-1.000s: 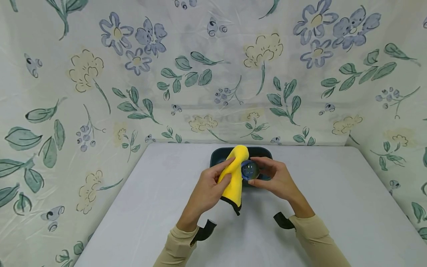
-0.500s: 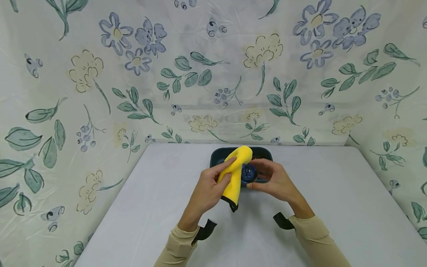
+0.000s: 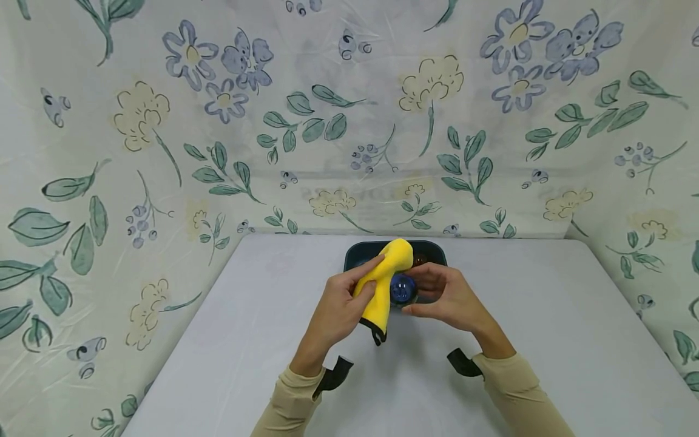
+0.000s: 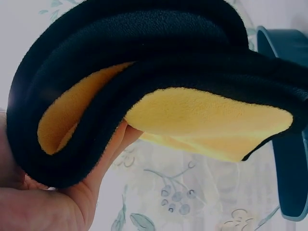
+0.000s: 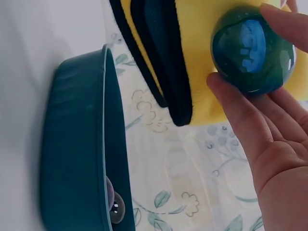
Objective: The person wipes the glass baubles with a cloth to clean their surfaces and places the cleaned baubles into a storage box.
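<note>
- Sleeves [image 3: 510,388] in beige cover both forearms at the bottom centre of the head view, each with a dark strap [image 3: 334,375] at the wrist.
- Table [image 3: 218,340] is pale grey and fills the lower half of the head view; both hands hover above its middle.
- The left hand [image 3: 335,309], left of centre in the head view, grips a yellow cloth [image 3: 382,285]: fingers and thumb curl round the folded fabric. The cloth's top bulges up over the fingers and its black-edged corner hangs down below the hand.
- In the left wrist view the yellow cloth [image 4: 192,115] fills most of the frame, folded in thick layers with a black back and hem, and the palm [image 4: 62,202] shows at the lower left.
- The right hand [image 3: 448,297], right of centre in the head view, pinches a blue glass ball [image 3: 402,287] between thumb and curled fingers. The ball sits at the centre of the frame, touching the cloth on its left side.
- In the right wrist view the ball [image 5: 252,50] lies at the upper right, glossy blue-green, pressed against the yellow face of the cloth [image 5: 197,57], with a fingertip [image 5: 284,24] above it and the thumb [image 5: 236,115] below it.
- A dark teal tray [image 3: 355,252] stands on the table just behind the hands, partly hidden by them. In the right wrist view its wall [image 5: 72,144] runs down the left side, and a small clear ball [image 5: 115,207] lies inside it near the bottom edge.
- A floral fabric backdrop [image 3: 164,121] with blue flowers and green leaves fills the upper half of the head view and wraps both sides.
</note>
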### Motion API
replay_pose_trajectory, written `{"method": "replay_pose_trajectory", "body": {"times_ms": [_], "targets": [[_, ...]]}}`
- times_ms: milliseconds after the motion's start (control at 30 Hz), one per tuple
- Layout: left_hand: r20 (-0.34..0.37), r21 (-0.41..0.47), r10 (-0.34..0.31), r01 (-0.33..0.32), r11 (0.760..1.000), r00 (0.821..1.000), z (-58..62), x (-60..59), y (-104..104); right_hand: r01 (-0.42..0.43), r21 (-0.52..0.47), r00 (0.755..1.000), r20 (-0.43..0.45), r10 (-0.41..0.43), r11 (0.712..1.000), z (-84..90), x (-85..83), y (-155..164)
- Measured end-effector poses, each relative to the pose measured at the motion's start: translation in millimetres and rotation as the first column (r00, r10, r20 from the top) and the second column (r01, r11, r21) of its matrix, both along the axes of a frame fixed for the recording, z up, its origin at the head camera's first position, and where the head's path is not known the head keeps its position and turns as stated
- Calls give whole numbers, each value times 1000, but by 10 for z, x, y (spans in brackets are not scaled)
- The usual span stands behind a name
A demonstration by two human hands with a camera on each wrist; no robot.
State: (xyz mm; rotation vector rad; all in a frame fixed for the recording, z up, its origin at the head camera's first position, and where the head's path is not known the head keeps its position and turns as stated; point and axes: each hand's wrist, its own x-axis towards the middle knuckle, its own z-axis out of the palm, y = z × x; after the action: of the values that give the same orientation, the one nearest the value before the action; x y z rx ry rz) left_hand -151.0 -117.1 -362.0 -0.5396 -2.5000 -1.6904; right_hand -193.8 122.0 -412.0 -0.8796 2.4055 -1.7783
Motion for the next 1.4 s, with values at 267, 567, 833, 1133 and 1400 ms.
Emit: {"method": "replay_pose_trajectory", "body": {"times_ms": [267,567,833,1133,1400], "targets": [[2,-27,-14,15,1000,1000,-12,-29,-14,-38,-17,999,-7,38,999,10,16,9],[39,-46,-58,60,997,998,-47,-100,-50,-40,-70,999,-27,38,997,34,41,7],[109,-18,-101,104,994,989,-47,-129,-69,-62,-161,995,-82,50,985,21,30,-7],[159,0,-119,120,993,980,-50,-127,-59,-11,-210,994,-107,-12,978,-25,-4,-23],[220,66,-140,128,990,965,-84,-135,-57,-2,-227,993,-114,-24,974,-22,-25,1]]}}
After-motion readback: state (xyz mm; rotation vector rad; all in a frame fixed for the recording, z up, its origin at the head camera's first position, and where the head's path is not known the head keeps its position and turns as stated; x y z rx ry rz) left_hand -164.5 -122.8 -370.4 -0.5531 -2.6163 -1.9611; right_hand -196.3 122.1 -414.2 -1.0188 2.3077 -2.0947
